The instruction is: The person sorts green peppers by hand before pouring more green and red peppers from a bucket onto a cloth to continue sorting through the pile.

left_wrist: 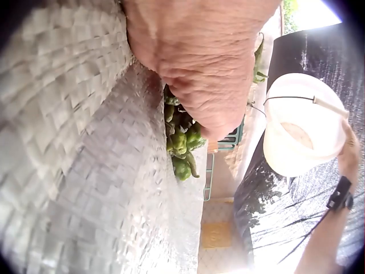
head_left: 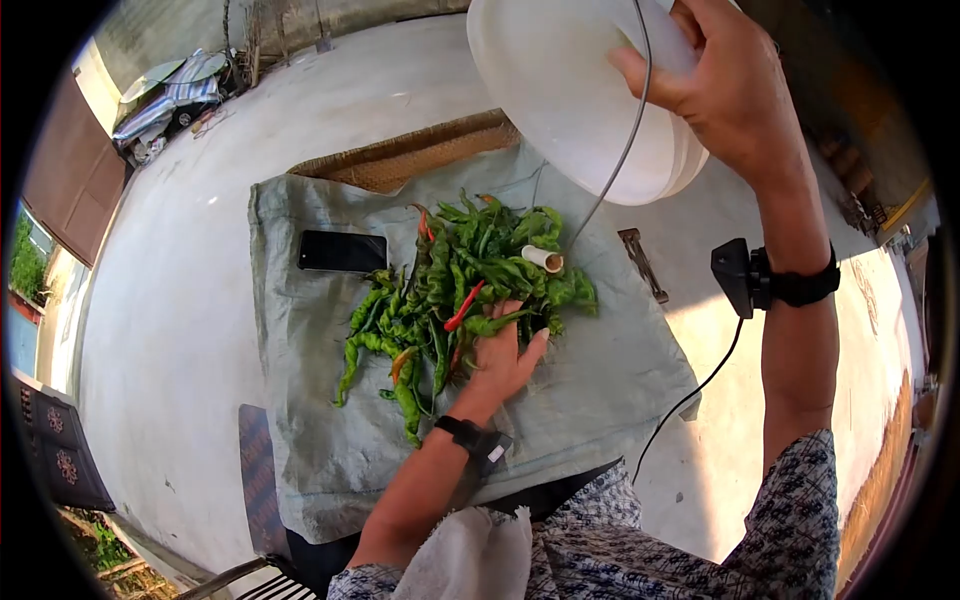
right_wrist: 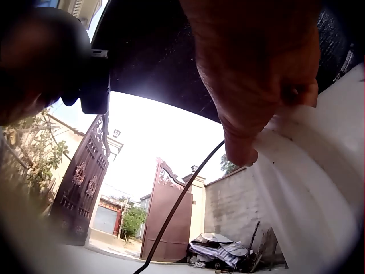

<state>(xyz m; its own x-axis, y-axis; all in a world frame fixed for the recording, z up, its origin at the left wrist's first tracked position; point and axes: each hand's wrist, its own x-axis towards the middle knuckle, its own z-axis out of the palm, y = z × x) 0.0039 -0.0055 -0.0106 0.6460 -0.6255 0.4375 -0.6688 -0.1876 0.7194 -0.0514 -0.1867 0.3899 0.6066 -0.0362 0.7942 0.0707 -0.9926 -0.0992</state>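
As the right hand (head_left: pixel 735 100) grips one bucket (head_left: pixel 560 90) | left hand (head_left: pixel 502 365), outstretched, touches many peppers (head_left: pixel 438 272) | one phone (head_left: pixel 343 252)

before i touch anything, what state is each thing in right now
Bucket: raised, tilted
Handle: hanging loose, not gripped
Peppers: heaped loosely, mostly green, a few red
Phone: lying flat, screen dark
Sack: spread out, creased
Gate: open
Left hand: touching the peppers, fingers partly hidden
Right hand: gripping the bucket
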